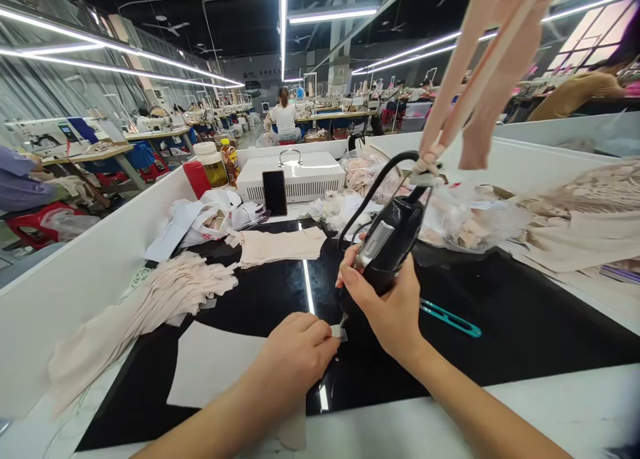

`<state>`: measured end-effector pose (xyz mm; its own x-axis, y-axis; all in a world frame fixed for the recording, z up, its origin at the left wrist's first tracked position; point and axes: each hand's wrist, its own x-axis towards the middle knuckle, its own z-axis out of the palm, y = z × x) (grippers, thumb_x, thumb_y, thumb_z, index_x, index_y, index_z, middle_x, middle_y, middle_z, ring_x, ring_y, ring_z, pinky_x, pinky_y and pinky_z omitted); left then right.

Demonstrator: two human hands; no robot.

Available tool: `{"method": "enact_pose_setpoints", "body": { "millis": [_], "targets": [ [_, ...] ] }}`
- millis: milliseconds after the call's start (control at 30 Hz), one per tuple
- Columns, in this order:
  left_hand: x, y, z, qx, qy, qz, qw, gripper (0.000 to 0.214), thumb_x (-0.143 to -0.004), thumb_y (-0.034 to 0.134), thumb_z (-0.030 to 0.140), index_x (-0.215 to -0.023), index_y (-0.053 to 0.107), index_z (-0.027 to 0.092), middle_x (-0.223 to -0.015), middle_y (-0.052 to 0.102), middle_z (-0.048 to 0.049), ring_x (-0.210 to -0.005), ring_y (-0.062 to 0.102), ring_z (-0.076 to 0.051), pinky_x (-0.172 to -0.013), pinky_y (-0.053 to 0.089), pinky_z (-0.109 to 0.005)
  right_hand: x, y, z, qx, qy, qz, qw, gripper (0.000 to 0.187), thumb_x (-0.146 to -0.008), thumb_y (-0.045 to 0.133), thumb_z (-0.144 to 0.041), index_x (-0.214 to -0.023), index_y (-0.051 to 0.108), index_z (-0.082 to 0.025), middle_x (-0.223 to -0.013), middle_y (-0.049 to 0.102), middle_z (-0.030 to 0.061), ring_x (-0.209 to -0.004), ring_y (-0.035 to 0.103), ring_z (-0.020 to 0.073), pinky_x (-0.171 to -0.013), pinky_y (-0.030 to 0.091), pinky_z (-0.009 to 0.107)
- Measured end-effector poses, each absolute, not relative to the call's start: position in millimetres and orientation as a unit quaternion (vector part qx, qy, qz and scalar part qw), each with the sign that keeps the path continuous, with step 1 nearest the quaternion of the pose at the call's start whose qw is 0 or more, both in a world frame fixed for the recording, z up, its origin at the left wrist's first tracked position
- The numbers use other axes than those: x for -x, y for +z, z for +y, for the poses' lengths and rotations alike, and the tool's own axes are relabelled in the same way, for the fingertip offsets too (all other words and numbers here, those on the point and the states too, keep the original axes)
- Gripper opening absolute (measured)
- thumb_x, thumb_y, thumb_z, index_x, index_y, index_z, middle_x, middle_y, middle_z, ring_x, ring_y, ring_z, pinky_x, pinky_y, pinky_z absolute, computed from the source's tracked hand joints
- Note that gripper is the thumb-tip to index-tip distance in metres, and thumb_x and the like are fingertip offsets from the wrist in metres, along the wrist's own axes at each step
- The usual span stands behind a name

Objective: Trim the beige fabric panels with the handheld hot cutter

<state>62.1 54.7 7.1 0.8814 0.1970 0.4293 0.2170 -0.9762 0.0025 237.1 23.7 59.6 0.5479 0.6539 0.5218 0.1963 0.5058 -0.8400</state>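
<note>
Gripping black corded tool (396, 220) in right hand (393, 306), tilted steeply down-left toward right end of small pale piece (342, 332) pinched in left hand (303, 347).

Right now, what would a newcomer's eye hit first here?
The black handheld tool in the right hand, right of centre, with pale fabric strips rising above it. Next, the left hand over a pale fabric piece, front centre, on the glossy black work surface.
</note>
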Motion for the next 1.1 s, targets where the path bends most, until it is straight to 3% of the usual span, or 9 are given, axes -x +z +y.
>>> {"method": "enact_pose_setpoints", "body": {
  "millis": [300, 467, 767, 1100],
  "targets": [
    [-72.9, 5.1, 57.2, 0.975, -0.167, -0.144, -0.008, 0.018, -0.106, 0.056, 0.007, -0.101, 0.069, 0.019, -0.091, 0.069, -0.0024, -0.087, 0.068, -0.021, -0.077, 0.058, -0.036, -233.4, 66.0, 23.2, 0.477, 0.179, -0.456, 0.729, 0.033, -0.077, 0.081, -0.034, -0.093, 0.052, -0.028, -0.073, 0.068, -0.0057, -0.057, 0.060, 0.0148, -0.056, 0.055, 0.032],
    [-78.6, -0.4, 60.0, 0.973, -0.186, -0.139, 0.006, 0.019, -0.103, 0.056, 0.004, -0.093, 0.066, 0.017, -0.087, 0.068, -0.0030, -0.081, 0.069, -0.022, -0.071, 0.060, -0.037, -233.0, 68.2, 24.0, 0.463, 0.191, -0.462, 0.732, 0.031, -0.076, 0.080, -0.032, -0.092, 0.053, -0.028, -0.073, 0.068, -0.0054, -0.060, 0.061, 0.0154, -0.059, 0.054, 0.031],
    [-74.6, 5.2, 65.1, 0.950, -0.275, -0.146, 0.027, 0.023, -0.109, 0.047, 0.012, -0.095, 0.064, 0.019, -0.087, 0.069, -0.0024, -0.078, 0.070, -0.021, -0.071, 0.060, -0.037, -233.4, 68.5, 27.0, 0.462, 0.173, -0.468, 0.733, 0.032, -0.074, 0.080, -0.030, -0.088, 0.051, -0.028, -0.069, 0.067, -0.0062, -0.059, 0.061, 0.0148, -0.059, 0.054, 0.030],
    [-74.3, -1.0, 63.4, 0.957, -0.247, -0.154, 0.024, 0.026, -0.112, 0.043, 0.014, -0.102, 0.067, 0.020, -0.087, 0.069, -0.0028, -0.079, 0.071, -0.020, -0.071, 0.058, -0.032, -232.5, 68.7, 27.8, 0.461, 0.182, -0.463, 0.734, 0.036, -0.073, 0.081, -0.032, -0.086, 0.048, -0.029, -0.069, 0.067, -0.0063, -0.058, 0.060, 0.0152, -0.058, 0.055, 0.031]
  ]
}}
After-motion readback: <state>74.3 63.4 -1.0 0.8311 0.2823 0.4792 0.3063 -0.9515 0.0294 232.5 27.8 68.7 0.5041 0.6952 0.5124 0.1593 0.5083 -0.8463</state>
